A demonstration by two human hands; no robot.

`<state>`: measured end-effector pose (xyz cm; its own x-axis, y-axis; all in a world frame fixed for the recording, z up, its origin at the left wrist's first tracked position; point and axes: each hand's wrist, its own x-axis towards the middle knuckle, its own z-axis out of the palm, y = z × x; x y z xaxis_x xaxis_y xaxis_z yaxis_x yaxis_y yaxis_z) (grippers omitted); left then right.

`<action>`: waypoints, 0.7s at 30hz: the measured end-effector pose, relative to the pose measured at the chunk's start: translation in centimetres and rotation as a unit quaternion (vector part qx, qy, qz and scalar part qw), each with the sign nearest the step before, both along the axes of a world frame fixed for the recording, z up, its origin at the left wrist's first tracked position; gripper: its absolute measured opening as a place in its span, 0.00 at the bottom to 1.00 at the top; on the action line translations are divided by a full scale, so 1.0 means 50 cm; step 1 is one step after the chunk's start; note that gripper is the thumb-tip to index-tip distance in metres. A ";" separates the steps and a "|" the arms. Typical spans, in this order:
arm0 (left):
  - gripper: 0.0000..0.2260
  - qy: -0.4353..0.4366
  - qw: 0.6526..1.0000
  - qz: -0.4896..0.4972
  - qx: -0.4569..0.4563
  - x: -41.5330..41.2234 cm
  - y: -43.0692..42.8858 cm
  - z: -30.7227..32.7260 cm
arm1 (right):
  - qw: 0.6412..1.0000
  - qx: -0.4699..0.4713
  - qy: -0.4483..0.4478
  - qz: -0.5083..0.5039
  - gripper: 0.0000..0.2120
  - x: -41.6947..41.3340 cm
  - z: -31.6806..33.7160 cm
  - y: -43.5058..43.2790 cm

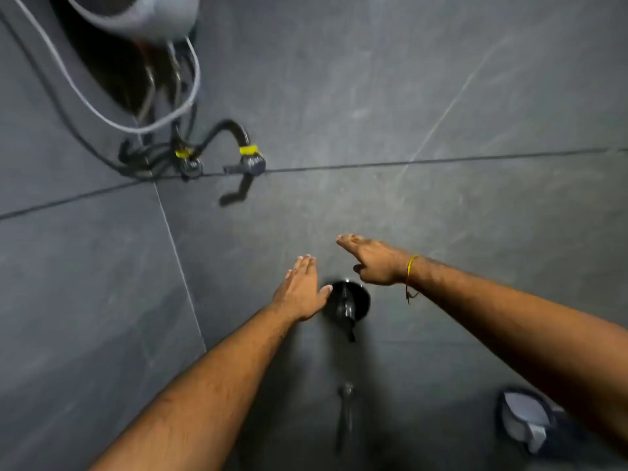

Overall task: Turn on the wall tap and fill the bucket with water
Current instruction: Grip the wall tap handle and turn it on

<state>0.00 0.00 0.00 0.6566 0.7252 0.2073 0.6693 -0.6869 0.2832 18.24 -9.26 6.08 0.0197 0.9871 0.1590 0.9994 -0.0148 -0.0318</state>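
A round black tap control point(348, 302) with a shiny lever sits on the dark grey tiled wall. Below it a spout point(346, 396) juts from the same wall. My left hand point(302, 288) is flat and open just left of the control, its thumb tip near the control's rim. My right hand point(372, 258) is open just above and right of the control, fingers stretched to the left, holding nothing. A yellow thread circles my right wrist. At the lower right a dark bucket with a pale mug in it point(525, 418) is partly hidden by my right forearm.
Up left, a grey water heater point(142, 11) hangs in the wall corner with grey and black hoses point(190, 96) below it. Two angle valves with yellow tape point(249, 161) sit on the tile seam. The wall corner point(176, 253) runs down at left.
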 end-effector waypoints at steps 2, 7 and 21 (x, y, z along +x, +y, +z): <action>0.39 0.035 0.998 0.004 -0.053 0.028 0.017 -0.065 | 0.999 -0.041 0.011 0.012 0.39 0.023 -0.045 0.028; 0.32 0.052 0.975 0.042 -0.212 0.112 0.047 -0.260 | 0.992 -0.122 0.026 0.032 0.35 0.101 -0.200 0.109; 0.07 -0.211 0.807 0.212 -0.509 0.278 0.142 -0.513 | 0.953 -0.031 -0.116 0.276 0.32 0.241 -0.355 0.287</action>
